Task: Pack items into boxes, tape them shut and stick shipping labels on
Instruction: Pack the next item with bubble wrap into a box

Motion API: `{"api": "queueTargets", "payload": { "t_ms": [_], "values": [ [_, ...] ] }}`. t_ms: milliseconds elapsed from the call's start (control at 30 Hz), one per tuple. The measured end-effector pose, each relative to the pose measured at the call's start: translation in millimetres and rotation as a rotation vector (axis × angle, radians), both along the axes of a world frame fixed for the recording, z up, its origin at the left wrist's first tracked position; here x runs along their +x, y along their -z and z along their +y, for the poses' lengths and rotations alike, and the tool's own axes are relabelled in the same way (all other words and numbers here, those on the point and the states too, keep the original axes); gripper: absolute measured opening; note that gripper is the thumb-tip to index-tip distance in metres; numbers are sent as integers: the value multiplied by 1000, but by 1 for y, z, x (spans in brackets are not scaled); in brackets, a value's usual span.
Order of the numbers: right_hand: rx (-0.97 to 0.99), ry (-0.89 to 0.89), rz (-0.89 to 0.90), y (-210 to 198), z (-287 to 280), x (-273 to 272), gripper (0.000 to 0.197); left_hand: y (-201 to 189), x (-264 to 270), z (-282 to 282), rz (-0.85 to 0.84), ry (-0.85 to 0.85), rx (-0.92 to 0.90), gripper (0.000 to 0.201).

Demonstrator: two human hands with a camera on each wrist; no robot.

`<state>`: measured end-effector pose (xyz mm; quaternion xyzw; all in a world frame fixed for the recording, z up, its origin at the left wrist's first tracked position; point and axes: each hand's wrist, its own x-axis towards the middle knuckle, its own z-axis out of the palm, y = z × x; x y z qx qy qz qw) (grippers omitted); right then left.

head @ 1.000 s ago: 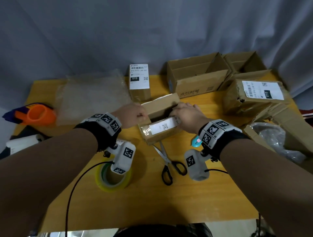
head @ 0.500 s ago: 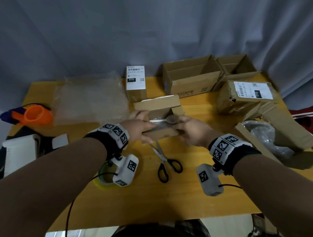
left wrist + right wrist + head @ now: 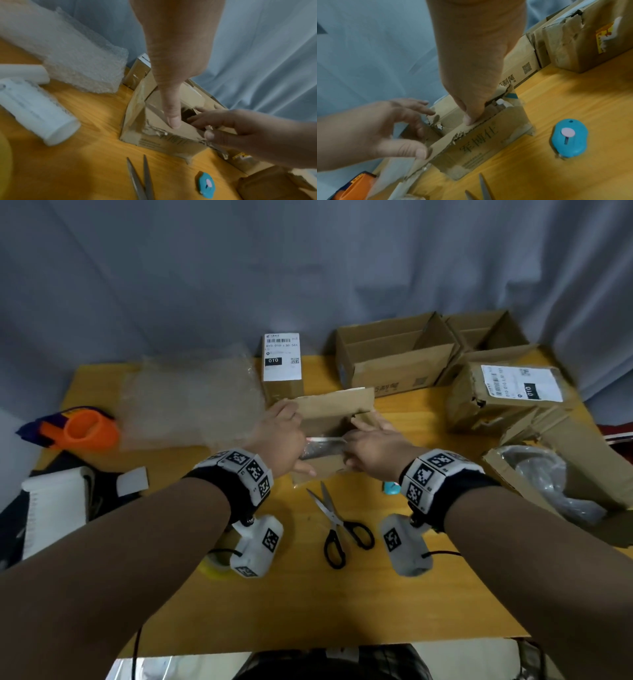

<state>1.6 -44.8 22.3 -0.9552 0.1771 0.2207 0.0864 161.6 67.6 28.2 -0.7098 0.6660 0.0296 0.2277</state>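
Observation:
A small worn cardboard box [image 3: 322, 426] stands mid-table with its rear flap [image 3: 337, 405] upright. My left hand [image 3: 282, 440] is at its left end: the thumb [image 3: 173, 119] presses a side flap down and the fingers [image 3: 418, 108] spread straight above the box. My right hand [image 3: 373, 448] is at the right end. Its thumb [image 3: 470, 119] lies on the front flap's torn edge and its fingers [image 3: 197, 119] reach inside the opening, so it pinches that flap. Something pale shows inside the box [image 3: 502, 104]; I cannot tell what it is.
Scissors [image 3: 339, 525] and a blue cutter [image 3: 391, 488] lie just in front of the box, a yellow tape roll [image 3: 215, 563] under my left wrist. Bubble wrap [image 3: 191, 402] and an orange tape dispenser [image 3: 85, 429] lie left. Labelled boxes [image 3: 282, 364] [image 3: 507, 395] and open boxes [image 3: 394, 361] stand behind and right.
The small box has been turned, so its white label no longer faces me. Both hands have shifted from its sides onto the top flaps.

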Motion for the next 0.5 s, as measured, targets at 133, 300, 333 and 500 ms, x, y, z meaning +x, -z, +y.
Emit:
{"api": "queueTargets", "payload": {
  "t_ms": [133,300,333,500],
  "values": [
    [-49,82,16,-5,-12,0,45,-3,5,10,68,-74,52,80],
    [-213,165,-92,-9,-12,-13,57,7,0,13,141,-224,47,89],
    [-251,209,-85,-7,-12,-16,62,9,0,11,161,-235,39,90],
    [-268,442,-37,9,-21,-25,85,13,-6,5,82,-123,-154,90]
  ]
}}
